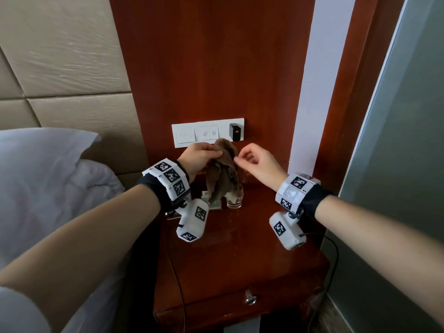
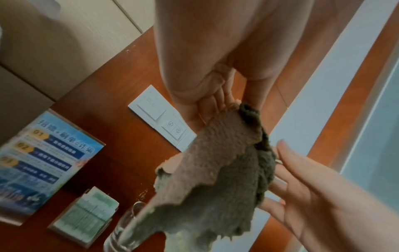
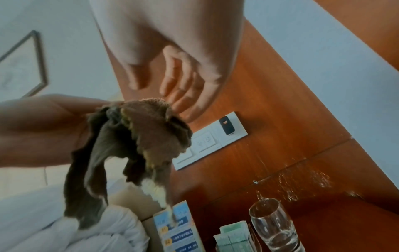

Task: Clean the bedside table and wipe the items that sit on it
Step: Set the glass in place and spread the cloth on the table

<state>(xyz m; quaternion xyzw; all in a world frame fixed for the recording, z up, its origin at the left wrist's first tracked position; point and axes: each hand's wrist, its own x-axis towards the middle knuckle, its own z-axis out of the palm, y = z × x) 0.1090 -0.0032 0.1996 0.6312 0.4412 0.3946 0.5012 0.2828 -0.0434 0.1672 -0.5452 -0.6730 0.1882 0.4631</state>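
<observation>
Brown cloth (image 1: 222,169) pinched at its top in left hand (image 1: 200,159), hanging over the bedside table (image 1: 240,248) and screening the drinking glass (image 1: 235,200). Right hand (image 1: 258,162) relaxed beside it, holding nothing. Behind: wall switch panel (image 1: 207,134); leftward: blue leaflet stand (image 2: 45,163), green-packet holder (image 2: 86,220).

I see the brown terry cloth (image 1: 222,169) hanging crumpled above my reddish wooden bedside table (image 1: 240,255), its lower end draping over the clear, upright glass (image 1: 235,199) standing at the back.
</observation>
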